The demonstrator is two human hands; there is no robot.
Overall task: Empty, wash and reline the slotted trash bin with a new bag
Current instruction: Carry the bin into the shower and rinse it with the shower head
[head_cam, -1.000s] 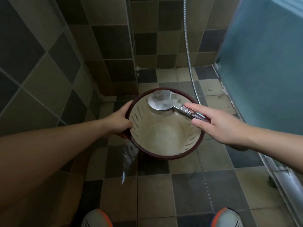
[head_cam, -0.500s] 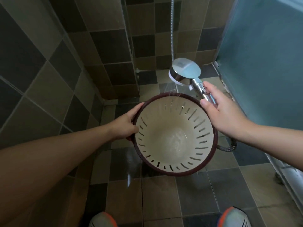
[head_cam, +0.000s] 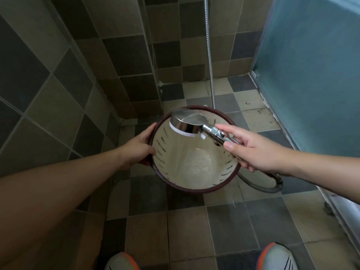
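- We stand in a tiled shower corner: checkered floor (head_cam: pixel 187 230) in grey and tan, tiled walls (head_cam: pixel 58 94) on the left and far side, a frosted blue panel (head_cam: pixel 311 75) on the right.
- The slotted trash bin (head_cam: pixel 194 172) is held above the floor in the middle, its mouth tilted toward us, cream inside with a dark red rim.
- Our left hand (head_cam: pixel 136 149) grips the bin's left rim, thumb over the edge, fingers clenched on it.
- Our right hand (head_cam: pixel 253 151) holds the chrome shower head (head_cam: pixel 187 123) by its handle, fingers wrapped around it; the head sits over the bin's far rim.
- Its metal hose (head_cam: pixel 261 187) loops beneath the right wrist; another stretch runs up the far wall.
- Two grey and orange shoes (head_cam: pixel 276 258) show at the near edge.
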